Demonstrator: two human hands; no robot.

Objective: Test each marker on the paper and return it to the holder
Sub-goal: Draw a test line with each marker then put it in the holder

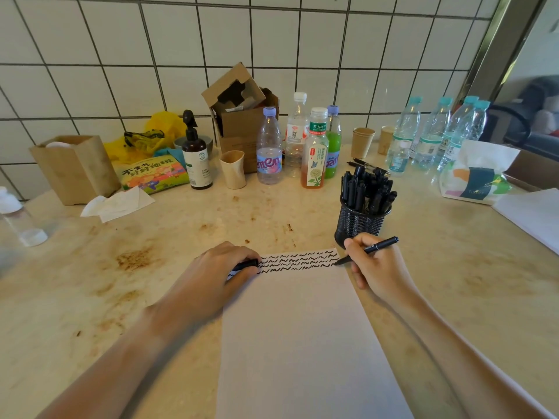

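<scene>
Right hand (pixel 376 264) pinches the marker (pixel 367 250), tip at the paper's (pixel 299 322) far right edge, just off the scribble rows. One slip and ink hits the counter (pixel 453 267). Left hand (pixel 225 267) curls round what looks like the cap (pixel 246 264), pinning the sheet. The holder (pixel 358 222) sits just beyond the right hand, crowded, easy to knock. Farther back, a bottle (pixel 269 146) reads "anten", partly hidden.

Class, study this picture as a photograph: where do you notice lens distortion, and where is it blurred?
Head view: the wall tiles bow from wide-angle distortion; the clear bottle at the left edge is smeared and soft; the marker and the squiggles on the paper stay fairly sharp.
</scene>
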